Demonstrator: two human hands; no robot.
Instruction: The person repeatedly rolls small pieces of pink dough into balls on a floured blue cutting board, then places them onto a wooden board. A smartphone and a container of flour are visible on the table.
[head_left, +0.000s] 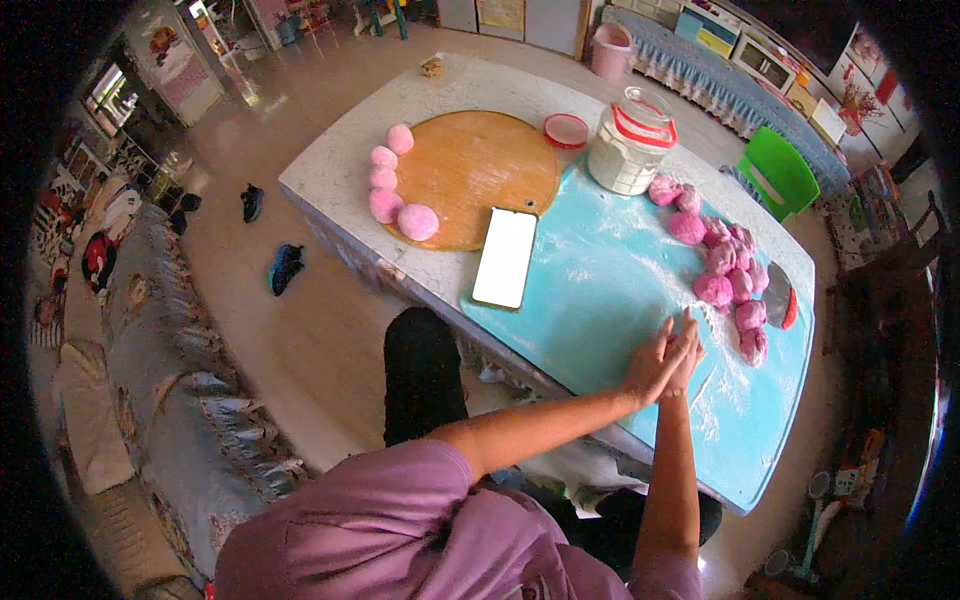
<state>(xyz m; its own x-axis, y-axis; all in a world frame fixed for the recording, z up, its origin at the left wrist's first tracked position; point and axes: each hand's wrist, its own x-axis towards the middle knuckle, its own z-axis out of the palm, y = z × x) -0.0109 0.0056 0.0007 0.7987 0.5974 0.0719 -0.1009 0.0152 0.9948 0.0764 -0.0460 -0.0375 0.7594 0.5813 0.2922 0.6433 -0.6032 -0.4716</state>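
My left hand (655, 368) and my right hand (685, 364) are pressed palm to palm above the floured blue mat (600, 315). Whether anything lies between the palms is hidden. Close beyond my fingers lies a cluster of pink dough pieces (721, 257), dusted with flour and uneven in shape. Several smoother pink dough balls (418, 222) form a curve along the left rim of a round wooden board (480, 169). A dough scraper (780, 296) with a red handle rests at the mat's right side, beside the cluster.
A glass jar of flour (627, 150) stands open behind the mat, its red-rimmed lid (566, 131) close by. A phone (505, 259) with a blank white screen overlaps board and mat. A green chair (778, 174) stands past the table's far edge; a sofa (172, 405) is at left.
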